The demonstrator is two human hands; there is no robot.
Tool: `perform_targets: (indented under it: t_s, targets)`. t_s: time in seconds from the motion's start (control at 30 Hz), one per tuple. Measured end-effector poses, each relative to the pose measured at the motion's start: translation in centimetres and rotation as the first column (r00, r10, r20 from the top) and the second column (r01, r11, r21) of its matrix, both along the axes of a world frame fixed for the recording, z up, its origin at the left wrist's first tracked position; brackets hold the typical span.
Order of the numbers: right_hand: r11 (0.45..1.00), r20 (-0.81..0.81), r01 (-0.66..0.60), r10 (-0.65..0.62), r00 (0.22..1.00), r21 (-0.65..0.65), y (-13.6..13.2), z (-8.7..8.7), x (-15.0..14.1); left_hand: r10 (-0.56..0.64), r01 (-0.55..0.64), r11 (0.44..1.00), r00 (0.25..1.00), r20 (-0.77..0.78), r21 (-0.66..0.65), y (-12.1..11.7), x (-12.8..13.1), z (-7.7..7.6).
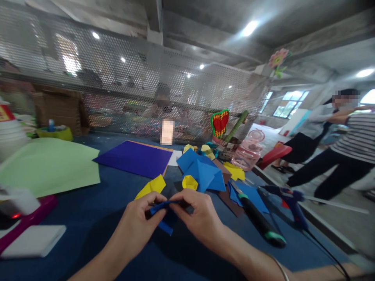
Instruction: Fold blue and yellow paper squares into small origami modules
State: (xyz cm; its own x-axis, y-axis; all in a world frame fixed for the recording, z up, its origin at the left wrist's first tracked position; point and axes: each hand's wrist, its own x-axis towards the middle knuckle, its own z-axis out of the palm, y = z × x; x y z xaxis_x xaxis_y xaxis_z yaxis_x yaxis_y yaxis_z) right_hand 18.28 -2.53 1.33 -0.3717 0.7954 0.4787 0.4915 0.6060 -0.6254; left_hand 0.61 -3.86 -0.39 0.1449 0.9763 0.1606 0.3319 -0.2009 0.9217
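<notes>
Between my two hands, over the dark blue table, is a small folded piece of blue paper point(166, 227). My left hand point(143, 214) pinches its left side between thumb and fingers. On the other side my right hand point(195, 208) grips the upper right part with its fingertips, which partly hide it. Just behind my left hand lies a yellow paper piece point(152, 186). A small folded yellow paper shape point(190, 182) sits behind my right hand. Beyond it spreads a heap of blue paper pieces point(202, 170).
Purple sheets point(137, 158) and a green sheet point(55, 166) lie left. On the right are a black-handled tool point(260, 220) and a corded glue gun point(293, 205). A pink clear jug point(247, 152) stands near the right edge. A perforated screen point(131, 78) closes the back. People point(348, 136) stand at right.
</notes>
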Motion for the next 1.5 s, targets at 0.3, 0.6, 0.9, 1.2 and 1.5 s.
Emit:
perform_targets:
  t_s: [0.3, 0.6, 0.9, 1.2, 1.5]
  targets:
    - [0.975, -0.113, 0.006, -0.032, 0.993, -0.222, -0.4, -0.1, -0.8, 0.084, -0.084, 0.996, 0.996, -0.010, -0.005, 0.1, -0.1, 0.5]
    - [0.874, -0.240, -0.090, -0.031, 0.970, -0.478, 0.2, -0.9, -1.2, 0.190, -0.194, 0.976, 0.981, 0.049, 0.100, 0.2, 0.1, 0.4]
    - [0.979, -0.017, 0.101, -0.106, 0.994, -0.176, -0.4, -0.7, -0.9, 0.129, -0.097, 0.967, 0.984, -0.124, 0.235, 0.1, 0.2, -0.2]
    - [0.988, -0.018, 0.014, -0.017, 1.000, -0.151, -0.2, -0.9, -0.9, 0.157, -0.109, 0.963, 0.970, -0.185, 0.247, -0.6, 0.4, -0.2]
    - [0.952, -0.163, -0.089, 0.042, 0.986, -0.292, 0.1, -0.6, -1.0, 0.180, -0.176, 0.972, 0.984, -0.014, 0.155, 0.0, 0.4, -0.3]
